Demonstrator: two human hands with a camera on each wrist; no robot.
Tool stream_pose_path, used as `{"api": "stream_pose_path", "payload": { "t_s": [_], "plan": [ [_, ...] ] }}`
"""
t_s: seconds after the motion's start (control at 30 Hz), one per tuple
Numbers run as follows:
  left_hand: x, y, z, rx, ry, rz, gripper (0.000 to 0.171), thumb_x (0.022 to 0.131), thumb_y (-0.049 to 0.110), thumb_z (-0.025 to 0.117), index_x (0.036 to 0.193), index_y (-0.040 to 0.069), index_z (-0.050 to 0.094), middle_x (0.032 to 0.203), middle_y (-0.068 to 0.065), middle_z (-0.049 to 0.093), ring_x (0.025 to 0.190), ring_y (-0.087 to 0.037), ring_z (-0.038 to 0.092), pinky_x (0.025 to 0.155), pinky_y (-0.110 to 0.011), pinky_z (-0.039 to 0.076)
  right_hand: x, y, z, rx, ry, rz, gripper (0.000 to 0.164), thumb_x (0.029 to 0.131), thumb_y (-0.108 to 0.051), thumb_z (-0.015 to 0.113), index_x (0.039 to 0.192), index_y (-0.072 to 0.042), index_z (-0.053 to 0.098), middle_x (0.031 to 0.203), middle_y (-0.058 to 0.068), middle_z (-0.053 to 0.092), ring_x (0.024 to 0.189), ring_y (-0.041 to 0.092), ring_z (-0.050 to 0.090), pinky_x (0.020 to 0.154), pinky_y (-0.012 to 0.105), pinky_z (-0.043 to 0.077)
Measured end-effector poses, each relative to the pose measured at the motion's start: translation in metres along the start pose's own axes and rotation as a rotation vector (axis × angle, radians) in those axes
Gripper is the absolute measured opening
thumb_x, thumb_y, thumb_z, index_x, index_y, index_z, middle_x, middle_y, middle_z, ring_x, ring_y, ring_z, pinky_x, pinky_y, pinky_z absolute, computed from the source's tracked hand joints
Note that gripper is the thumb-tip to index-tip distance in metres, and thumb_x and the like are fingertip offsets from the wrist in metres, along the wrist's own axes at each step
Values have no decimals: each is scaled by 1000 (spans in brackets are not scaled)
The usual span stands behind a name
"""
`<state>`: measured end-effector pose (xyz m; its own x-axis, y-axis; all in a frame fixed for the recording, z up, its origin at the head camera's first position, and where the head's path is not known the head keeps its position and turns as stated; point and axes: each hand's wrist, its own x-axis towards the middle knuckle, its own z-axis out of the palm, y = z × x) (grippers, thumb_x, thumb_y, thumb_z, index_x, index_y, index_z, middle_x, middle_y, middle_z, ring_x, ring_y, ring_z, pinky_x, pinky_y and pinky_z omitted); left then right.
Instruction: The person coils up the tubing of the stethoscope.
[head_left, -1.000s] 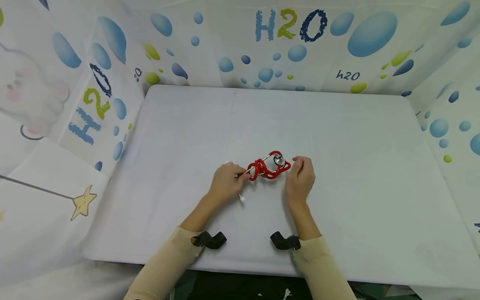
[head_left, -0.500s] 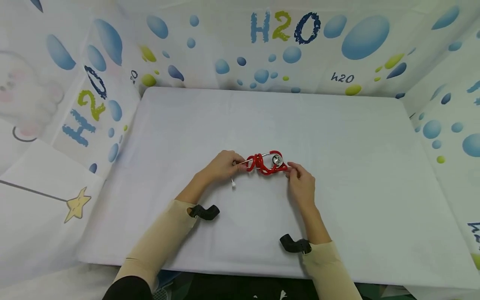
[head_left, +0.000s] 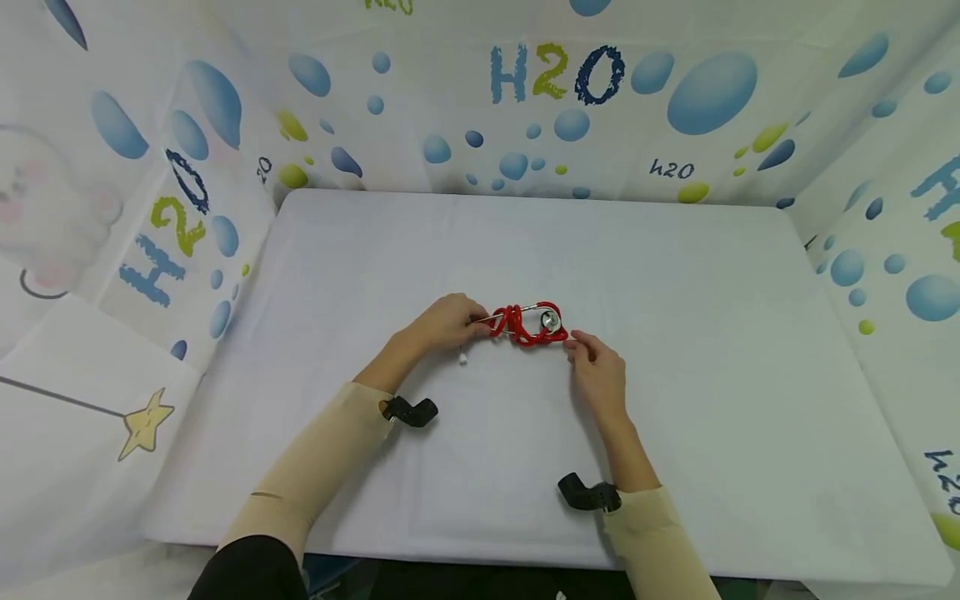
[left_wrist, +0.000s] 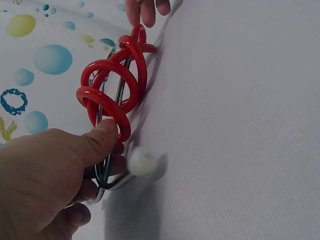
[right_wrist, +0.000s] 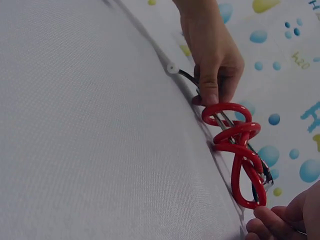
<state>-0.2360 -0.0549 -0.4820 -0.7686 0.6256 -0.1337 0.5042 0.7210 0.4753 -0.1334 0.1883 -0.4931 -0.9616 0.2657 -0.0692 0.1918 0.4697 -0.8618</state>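
A stethoscope (head_left: 528,335) with red tubing coiled round its metal ear tubes lies between both hands near the table's middle. Its silver chest piece (head_left: 550,320) shows at the right end. My left hand (head_left: 448,323) pinches the metal ear tubes between thumb and fingers at the left end. A white ear tip (left_wrist: 141,161) sticks out below that hand, near the cloth; the other ear tip is mostly hidden by the fingers. At the opposite end, my right hand (head_left: 598,372) has its fingertips (right_wrist: 262,214) at the last red loop, touching or almost touching it.
White cloth covers the table (head_left: 712,375), with its front edge close to the person's body. Printed curtains (head_left: 420,117) with bubbles and lettering rise behind and at both sides. A black curved wrist mount (head_left: 588,493) juts inward from each sleeve.
My left hand has moved forward and slightly left, still holding the ear tubes, and the stethoscope now lies more level. My right hand's fingers have extended to the tubing's right end.
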Motion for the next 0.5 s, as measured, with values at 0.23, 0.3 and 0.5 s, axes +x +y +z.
{"api": "stream_pose_path", "payload": {
  "t_s": [0.23, 0.3, 0.5],
  "plan": [
    [-4, 3, -1, 106, 27, -46, 30, 88, 28, 56, 112, 12, 62, 104, 1, 64, 98, -14, 56, 87, -33, 43, 2, 1, -2, -7, 18, 4, 29, 91, -17, 43, 114, -12, 61, 95, 3, 68, 84, 15, 64, 82, 32, 46],
    [-5, 5, -1, 124, 30, -58, 31, 88, 27, 56, 115, 12, 60, 105, -1, 63, 97, -15, 56, 87, -33, 43, 2, 1, -3, -17, 24, 9, 29, 92, -19, 43, 114, -13, 61, 96, 2, 68, 84, 15, 63, 82, 32, 46],
    [-8, 8, 0, 154, 39, -70, 32, 87, 28, 57, 116, 13, 59, 101, 1, 60, 88, -12, 54, 80, -31, 45, 1, 2, -8, -37, 64, -28, 29, 91, -15, 42, 113, -13, 62, 96, 2, 68, 84, 16, 63, 78, 30, 44]
  ]
}}
